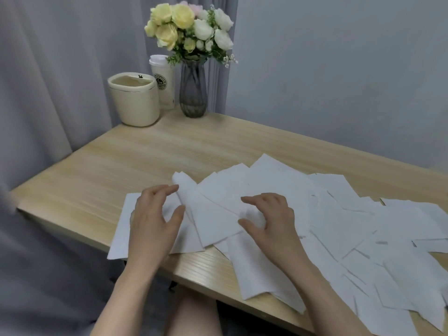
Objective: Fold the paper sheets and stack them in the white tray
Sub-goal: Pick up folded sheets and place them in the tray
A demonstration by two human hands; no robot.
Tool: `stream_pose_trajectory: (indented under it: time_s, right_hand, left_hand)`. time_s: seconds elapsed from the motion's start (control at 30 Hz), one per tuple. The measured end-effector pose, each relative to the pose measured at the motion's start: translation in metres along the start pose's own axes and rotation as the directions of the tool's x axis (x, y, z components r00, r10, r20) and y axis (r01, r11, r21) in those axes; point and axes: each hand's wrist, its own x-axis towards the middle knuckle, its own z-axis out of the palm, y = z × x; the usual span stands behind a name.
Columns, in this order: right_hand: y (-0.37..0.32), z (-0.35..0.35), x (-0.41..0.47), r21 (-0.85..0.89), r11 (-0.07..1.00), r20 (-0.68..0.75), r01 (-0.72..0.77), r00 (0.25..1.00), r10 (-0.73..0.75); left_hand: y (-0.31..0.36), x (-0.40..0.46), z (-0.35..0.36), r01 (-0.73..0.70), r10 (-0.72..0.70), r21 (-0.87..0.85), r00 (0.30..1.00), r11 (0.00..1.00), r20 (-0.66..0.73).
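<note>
Paper sheets (339, 229) spread overlapping across table (121, 166) near edge, pile's long axis running left to lower right. Left hand (152, 219) over leftmost sheet, fingers loosely spread, gripping nothing. Right hand (269, 219) palm-down on middle sheets, fingers relaxed.

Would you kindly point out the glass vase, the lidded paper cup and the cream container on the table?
glass vase (193, 93), head view, middle of its grey body.
paper cup (164, 86), head view, its side by the round logo.
cream container (135, 106), head view, front of its outer wall.
</note>
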Motion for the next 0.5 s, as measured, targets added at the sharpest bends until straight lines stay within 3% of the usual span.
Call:
stream_pose_trajectory:
  time_s: [0.5]
  right_hand:
    - [-0.012,0.043,0.042,-0.355,0.935,0.107,-0.018,0.992,0.060]
  left_hand:
    - [-0.012,0.026,0.003,-0.058,0.053,0.025,0.986,0.998,0.159]
